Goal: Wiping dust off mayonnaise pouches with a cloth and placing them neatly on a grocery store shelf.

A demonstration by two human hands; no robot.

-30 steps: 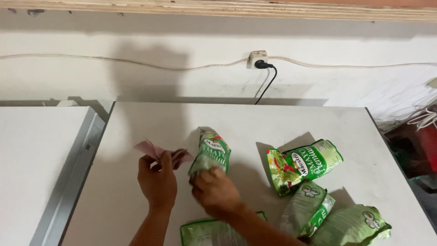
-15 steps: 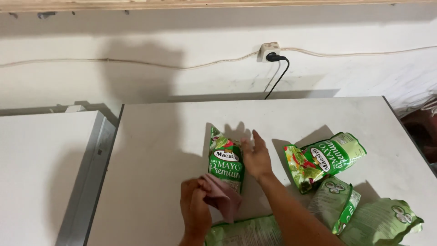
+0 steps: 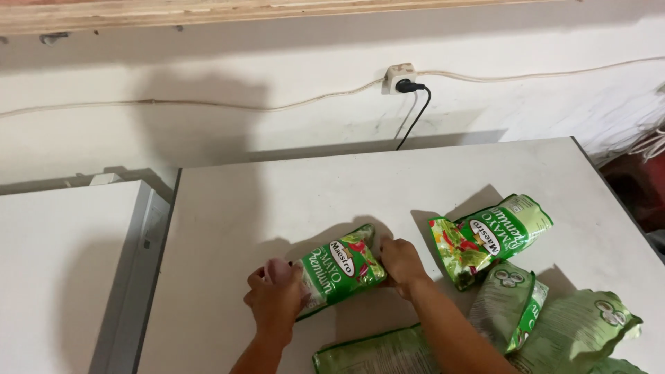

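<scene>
A green pouch [image 3: 339, 270] with a white oval label lies tilted on the white table [image 3: 291, 194]. My left hand [image 3: 273, 301] grips its lower left end and presses a pink cloth [image 3: 280, 269] against it. My right hand [image 3: 400, 266] holds the pouch's right end. Both forearms come in from the bottom edge.
Several more green pouches lie to the right: one standing tilted [image 3: 488, 239], one below it [image 3: 509, 305], one at the far right [image 3: 585, 332], one flat by my arms [image 3: 377, 353]. A second white surface [image 3: 62, 270] lies left, past a gap. A wall socket [image 3: 400, 76] with a black cable sits behind.
The pouch has gone from upright to lying tilted sideways. My right hand moved to its right end and my left hand with the pink cloth to its left end.
</scene>
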